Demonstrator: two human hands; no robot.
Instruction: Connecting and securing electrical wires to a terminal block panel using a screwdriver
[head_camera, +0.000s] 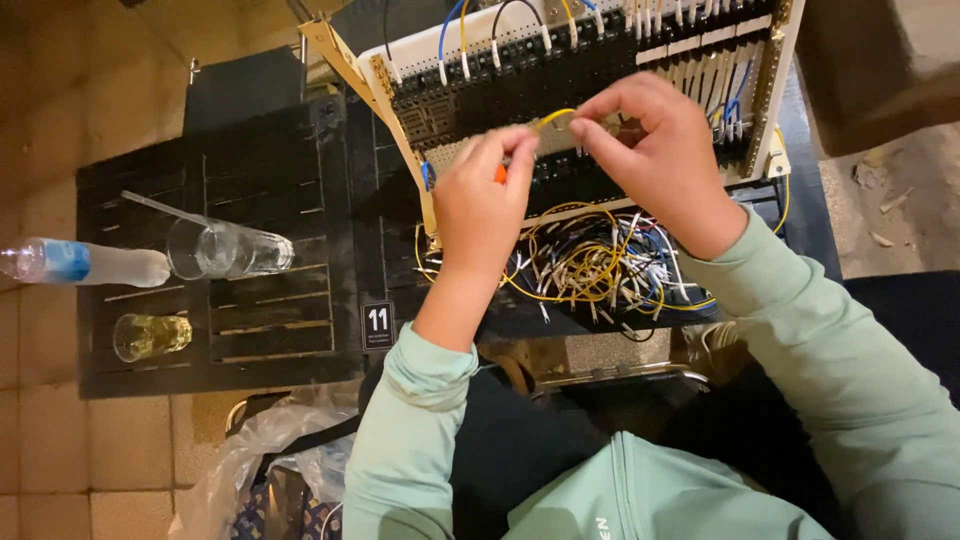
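Yellow wire (553, 117) is pinched between both hands in front of the tilted terminal board (600, 70): the left hand (482, 195) grips its near end, fingers closed, the right hand (655, 150) nips the far end. Loose wires (590, 265) are heaped below on the black slatted worktop (260, 180), with a glass (228, 248) to the left.

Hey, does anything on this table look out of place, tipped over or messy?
Yes. The water bottle lies on its side, hanging off the table's left edge. A loose tangle of wires sprawls below the panel where the left hand and right hand pinch a yellow wire. Both glasses stand upright; nothing looks spilled.
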